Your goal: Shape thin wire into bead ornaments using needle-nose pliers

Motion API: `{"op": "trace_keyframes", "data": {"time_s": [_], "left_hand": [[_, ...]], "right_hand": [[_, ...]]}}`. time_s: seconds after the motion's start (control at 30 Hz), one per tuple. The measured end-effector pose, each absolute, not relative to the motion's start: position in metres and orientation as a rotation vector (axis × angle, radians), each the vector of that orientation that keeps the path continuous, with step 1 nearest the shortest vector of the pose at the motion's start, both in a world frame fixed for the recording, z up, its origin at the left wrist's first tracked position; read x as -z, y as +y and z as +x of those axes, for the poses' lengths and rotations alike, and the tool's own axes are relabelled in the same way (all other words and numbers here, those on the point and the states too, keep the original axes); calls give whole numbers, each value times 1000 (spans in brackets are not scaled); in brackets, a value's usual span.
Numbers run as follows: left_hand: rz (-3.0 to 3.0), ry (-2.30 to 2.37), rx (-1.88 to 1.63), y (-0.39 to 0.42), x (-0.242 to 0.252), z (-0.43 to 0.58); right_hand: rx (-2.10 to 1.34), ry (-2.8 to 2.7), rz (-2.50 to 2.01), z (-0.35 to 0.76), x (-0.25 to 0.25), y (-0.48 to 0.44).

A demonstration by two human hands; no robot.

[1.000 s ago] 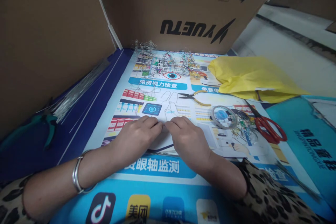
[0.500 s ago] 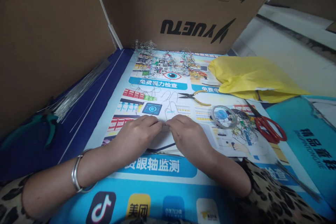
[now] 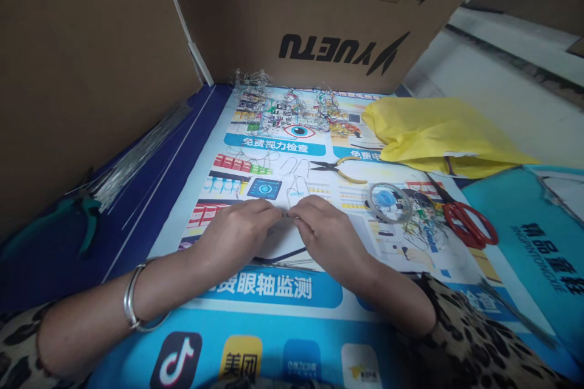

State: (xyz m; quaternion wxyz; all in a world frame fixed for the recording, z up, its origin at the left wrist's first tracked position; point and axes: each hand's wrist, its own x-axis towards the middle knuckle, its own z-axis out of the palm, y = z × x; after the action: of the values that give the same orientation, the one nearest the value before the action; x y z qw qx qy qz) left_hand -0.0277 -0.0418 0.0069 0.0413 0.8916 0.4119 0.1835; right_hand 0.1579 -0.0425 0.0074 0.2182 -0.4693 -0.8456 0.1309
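1. Over the middle of the printed sheet (image 3: 264,323), left hand (image 3: 244,226) and right hand (image 3: 327,236) nearly meet, fingertips pinched closed on a thin piece (image 3: 286,215), too tiny for me to identify!
2. It's just nearside of those bent wires (image 3: 297,185).
3. Farther right, yellow-handled pliers (image 3: 340,168) lie open.
4. Left side: straight wires (image 3: 137,155), bundled by green-handled pliers (image 3: 87,219).

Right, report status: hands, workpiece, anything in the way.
Left hand and right hand pinching, nearly meeting. Thin piece between them, mostly hidden. Bent wires just beyond, yellow-handled pliers farther out; neither blocking the hands.
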Motion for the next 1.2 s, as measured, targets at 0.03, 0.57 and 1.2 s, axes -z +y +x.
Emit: {"op": "trace_keyframes", "data": {"time_s": [0.03, 0.57, 1.2], "left_hand": [[2714, 1251, -584, -42, -7, -28], [2441, 1201, -727, -37, -5, -29], [2213, 1216, -753, -37, -10, -25]], "right_hand": [[-376, -2331, -1290, 158, -7, -42], [-668, -2150, -1235, 161, -6, -37], [-932, -2019, -1269, 162, -8, -34]]}}
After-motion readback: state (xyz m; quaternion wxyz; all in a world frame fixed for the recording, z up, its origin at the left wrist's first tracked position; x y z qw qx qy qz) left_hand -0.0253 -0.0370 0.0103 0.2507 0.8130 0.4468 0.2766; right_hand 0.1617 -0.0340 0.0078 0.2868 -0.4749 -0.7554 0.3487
